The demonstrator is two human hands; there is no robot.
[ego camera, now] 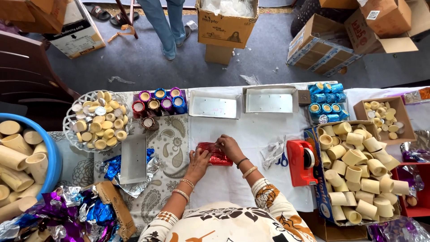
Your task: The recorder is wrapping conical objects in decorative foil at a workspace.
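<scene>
- My left hand (198, 162) is clamped over the near end of the red foil piece (215, 153), fingers bent down on it so it can't slide on the white cloth (251, 134).
- My right hand (230, 147) has its fingers curled on the far edge of the same piece, pinching the foil against whatever is inside; I can't tell what it wraps.
- The foil piece lies on the cloth right in front of me, at the middle of the table, between both hands.
- The red tape dispenser (301, 162) sits just to my right, with the scissors (282, 157) beside it, both within easy reach of the right hand.
- The open box of bare tubes (358, 170) is further right, its mouth up so I can pick from it.
- Finished blue pieces (327, 102) are stacked at the far right edge of the cloth, and a cluster in mixed colours (157, 102) stands upright at the far left, out of my working patch.
- Two white trays (214, 105) lie at the far side, between those groups.
- A basket of round caps (97, 120) is at my left, beside a blue tub (54, 157) of larger tubes.
- Loose foil sheets (112, 168) lie crumpled near my left arm.
- Someone's legs (166, 24) stand on the floor beyond the table.
</scene>
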